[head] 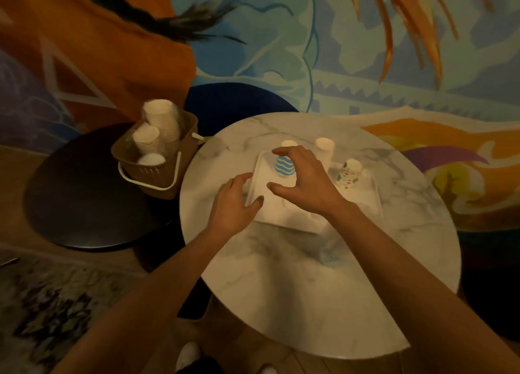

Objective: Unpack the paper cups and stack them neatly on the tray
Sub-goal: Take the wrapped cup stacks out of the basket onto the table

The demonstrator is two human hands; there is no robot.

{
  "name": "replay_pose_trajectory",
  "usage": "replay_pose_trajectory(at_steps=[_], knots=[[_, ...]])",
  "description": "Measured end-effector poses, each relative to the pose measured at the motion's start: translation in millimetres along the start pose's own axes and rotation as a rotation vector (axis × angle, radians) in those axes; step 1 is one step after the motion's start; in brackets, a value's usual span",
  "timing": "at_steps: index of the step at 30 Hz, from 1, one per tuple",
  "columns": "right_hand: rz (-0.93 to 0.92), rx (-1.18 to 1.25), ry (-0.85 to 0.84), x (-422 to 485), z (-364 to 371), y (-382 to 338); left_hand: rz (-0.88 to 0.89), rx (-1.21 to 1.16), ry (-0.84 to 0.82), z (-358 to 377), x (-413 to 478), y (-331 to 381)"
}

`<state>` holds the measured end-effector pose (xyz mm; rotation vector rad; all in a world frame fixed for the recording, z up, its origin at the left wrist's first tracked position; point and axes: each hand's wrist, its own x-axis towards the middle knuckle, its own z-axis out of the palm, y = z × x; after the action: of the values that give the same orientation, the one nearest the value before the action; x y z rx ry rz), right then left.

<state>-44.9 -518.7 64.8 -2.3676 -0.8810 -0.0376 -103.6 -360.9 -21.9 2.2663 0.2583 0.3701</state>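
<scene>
A white tray (284, 216) lies on the round marble table (323, 275). A blue-and-white wavy-striped paper cup (284, 168) stands upside down at the tray's far left. My right hand (304, 182) arches over this cup with fingers spread, index at its top and thumb near its base, not clearly gripping it. My left hand (233, 202) rests with loose fingers against the tray's left rim. A floral cup (348, 174) stands inverted at the tray's right. Two white inverted cups (289, 143) (325, 146) stand at the far side.
A brown basket (146, 173) with a white handle sits on a dark round side table (84, 204) to the left, holding stacks of white cups (161, 117). A painted wall rises behind. A patterned rug (47, 311) covers the floor at lower left.
</scene>
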Motion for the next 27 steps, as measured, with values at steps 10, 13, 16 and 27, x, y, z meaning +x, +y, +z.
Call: replay_pose_trajectory(at_steps=[10,13,16,27], knots=[[0.08,0.194,-0.043,133,111,-76,-0.044,0.115,0.156,-143,86,-98],[0.119,0.195,-0.086,178,147,-93,-0.073,0.153,0.159,-177,115,-136],[0.199,0.201,-0.135,222,184,-105,-0.12,0.205,0.095,-204,146,-179],[0.324,0.111,-0.345,301,286,-103,-0.208,0.192,-0.015,-209,189,-267]])
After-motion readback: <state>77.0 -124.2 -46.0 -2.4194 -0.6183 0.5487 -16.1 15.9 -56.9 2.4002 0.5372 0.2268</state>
